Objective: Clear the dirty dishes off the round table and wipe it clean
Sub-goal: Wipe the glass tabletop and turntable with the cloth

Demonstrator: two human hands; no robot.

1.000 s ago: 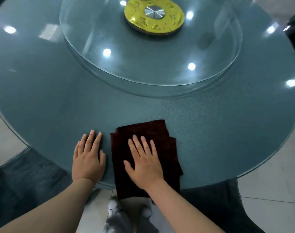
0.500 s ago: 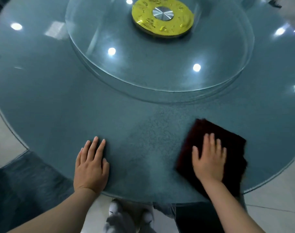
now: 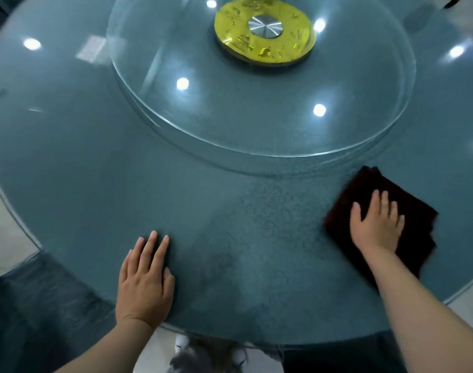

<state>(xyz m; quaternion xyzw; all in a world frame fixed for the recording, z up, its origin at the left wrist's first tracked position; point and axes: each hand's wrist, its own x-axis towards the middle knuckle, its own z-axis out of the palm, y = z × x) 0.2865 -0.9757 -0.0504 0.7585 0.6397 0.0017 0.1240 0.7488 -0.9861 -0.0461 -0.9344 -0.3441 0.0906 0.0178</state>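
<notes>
The round blue-grey glass table (image 3: 68, 170) fills the view, and no dishes show on it. A folded dark maroon cloth (image 3: 364, 195) lies flat near the table's right front edge. My right hand (image 3: 375, 224) presses on the cloth with straight fingers. My left hand (image 3: 145, 281) rests flat on the bare tabletop near the front edge, well to the left of the cloth.
A clear glass turntable (image 3: 176, 125) sits raised over the table's middle on a gold hub (image 3: 265, 39) with a silver centre. Ceiling lights reflect in the glass. Dark blue chairs (image 3: 41, 305) stand under the front rim, and my shoes (image 3: 181, 348) show on the pale floor.
My right hand slid the cloth from the front centre to the right along the table's edge, then a little farther right and away from me. My left hand stayed planted.
</notes>
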